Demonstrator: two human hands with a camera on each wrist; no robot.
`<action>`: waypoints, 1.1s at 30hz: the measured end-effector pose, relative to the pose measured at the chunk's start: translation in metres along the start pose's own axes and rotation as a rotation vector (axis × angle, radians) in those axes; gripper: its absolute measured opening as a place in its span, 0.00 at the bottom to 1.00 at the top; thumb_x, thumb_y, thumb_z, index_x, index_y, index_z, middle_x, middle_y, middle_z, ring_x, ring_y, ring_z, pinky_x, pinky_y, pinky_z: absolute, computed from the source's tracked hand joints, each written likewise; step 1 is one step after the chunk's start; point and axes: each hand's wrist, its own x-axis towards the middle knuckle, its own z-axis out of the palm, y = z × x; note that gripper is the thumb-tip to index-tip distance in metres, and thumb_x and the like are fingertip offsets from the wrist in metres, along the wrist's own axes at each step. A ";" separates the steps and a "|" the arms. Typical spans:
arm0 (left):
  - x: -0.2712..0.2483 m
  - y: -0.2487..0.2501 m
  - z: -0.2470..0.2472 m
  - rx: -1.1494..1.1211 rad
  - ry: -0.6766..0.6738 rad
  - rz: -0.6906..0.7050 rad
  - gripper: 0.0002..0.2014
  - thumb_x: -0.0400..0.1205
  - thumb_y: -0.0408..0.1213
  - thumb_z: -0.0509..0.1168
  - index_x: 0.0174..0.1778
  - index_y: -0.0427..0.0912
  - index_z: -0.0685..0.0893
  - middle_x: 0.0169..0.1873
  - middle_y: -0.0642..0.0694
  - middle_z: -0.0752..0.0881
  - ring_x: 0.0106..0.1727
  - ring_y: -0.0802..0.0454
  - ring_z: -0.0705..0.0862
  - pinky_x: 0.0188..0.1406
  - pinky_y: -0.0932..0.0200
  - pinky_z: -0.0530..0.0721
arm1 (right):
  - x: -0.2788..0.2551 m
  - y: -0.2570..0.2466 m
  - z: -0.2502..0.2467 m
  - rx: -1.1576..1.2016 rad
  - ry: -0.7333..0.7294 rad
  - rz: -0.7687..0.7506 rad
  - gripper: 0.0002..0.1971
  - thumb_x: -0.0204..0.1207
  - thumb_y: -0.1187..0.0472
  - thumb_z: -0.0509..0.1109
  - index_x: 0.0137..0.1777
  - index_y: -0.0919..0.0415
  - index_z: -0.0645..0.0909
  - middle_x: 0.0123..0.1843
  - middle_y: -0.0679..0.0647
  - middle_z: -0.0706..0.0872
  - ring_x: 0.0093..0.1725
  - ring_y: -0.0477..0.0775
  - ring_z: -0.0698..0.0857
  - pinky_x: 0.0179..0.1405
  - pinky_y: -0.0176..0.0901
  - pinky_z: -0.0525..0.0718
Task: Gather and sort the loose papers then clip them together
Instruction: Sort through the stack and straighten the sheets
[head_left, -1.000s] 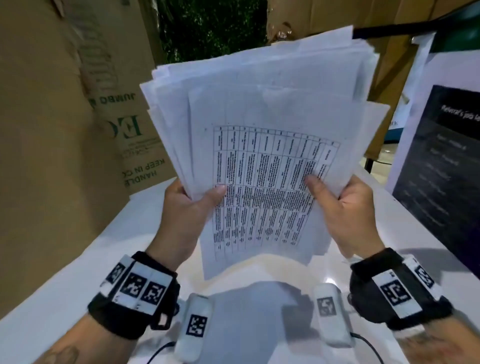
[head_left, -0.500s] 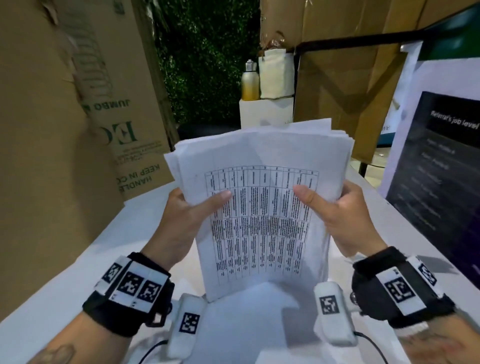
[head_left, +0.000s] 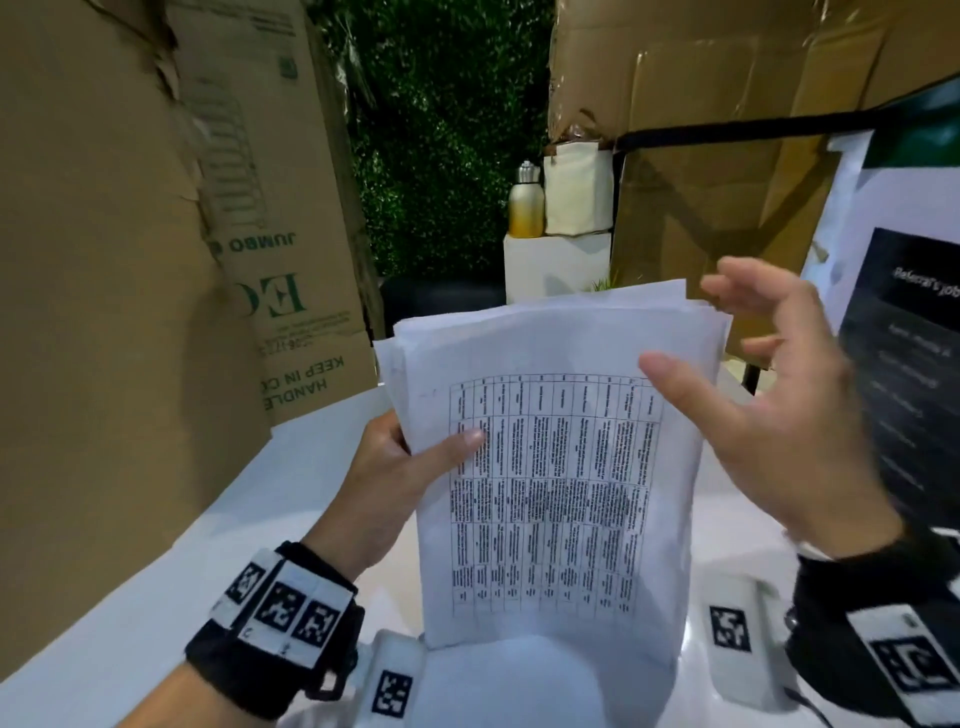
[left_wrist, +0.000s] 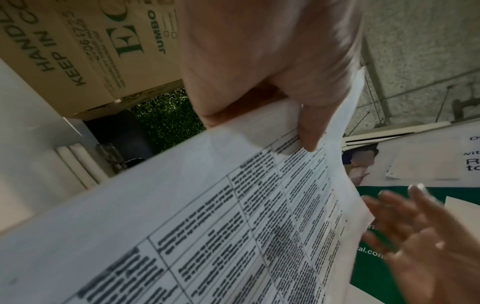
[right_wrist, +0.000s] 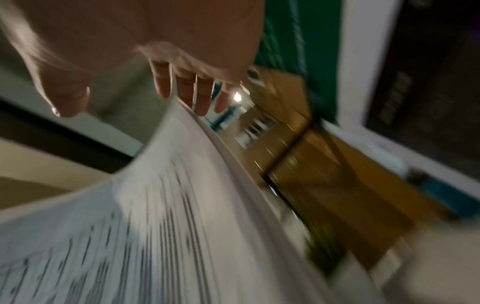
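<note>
A stack of white papers (head_left: 550, 467) stands upright on its bottom edge on the white table (head_left: 208, 545), a printed table on the front sheet. My left hand (head_left: 400, 462) grips the stack's left edge, thumb on the front sheet; the left wrist view shows the same grip on the papers (left_wrist: 207, 216) by my left hand (left_wrist: 259, 82). My right hand (head_left: 753, 395) hovers at the stack's upper right edge with fingers spread and straight, holding nothing. In the blurred right wrist view, the right hand (right_wrist: 166, 86) sits just above the papers' edge (right_wrist: 207, 185). No clip is in view.
Tall cardboard boxes (head_left: 130, 260) line the left side and the back right (head_left: 727, 130). A dark printed sign (head_left: 914, 374) stands at the right. Behind the table, a bottle (head_left: 525, 200) and a cloth bag (head_left: 576, 189) sit on a white pedestal.
The stack has come down from raised to standing on the table and is squared up. My right hand has let go of its right edge and opened beside the upper corner.
</note>
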 end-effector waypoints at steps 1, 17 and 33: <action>0.000 0.000 -0.001 -0.008 -0.010 0.004 0.13 0.72 0.35 0.79 0.53 0.44 0.93 0.55 0.40 0.94 0.59 0.37 0.91 0.60 0.41 0.89 | 0.008 -0.013 -0.006 -0.181 0.008 -0.154 0.38 0.70 0.33 0.69 0.76 0.50 0.70 0.74 0.49 0.78 0.74 0.50 0.75 0.71 0.49 0.73; -0.001 -0.007 -0.001 -0.010 -0.060 0.053 0.14 0.75 0.30 0.73 0.55 0.43 0.93 0.56 0.37 0.93 0.59 0.38 0.91 0.63 0.35 0.87 | 0.045 -0.074 0.028 -0.691 -0.751 -0.433 0.53 0.66 0.20 0.58 0.86 0.48 0.51 0.84 0.43 0.64 0.82 0.47 0.64 0.84 0.55 0.56; 0.007 0.000 -0.045 0.182 -0.036 -0.064 0.17 0.59 0.49 0.87 0.40 0.45 0.95 0.39 0.50 0.95 0.41 0.51 0.92 0.37 0.60 0.89 | 0.057 0.036 -0.018 0.297 -0.340 0.258 0.04 0.65 0.60 0.80 0.37 0.58 0.89 0.29 0.43 0.92 0.30 0.38 0.91 0.26 0.28 0.86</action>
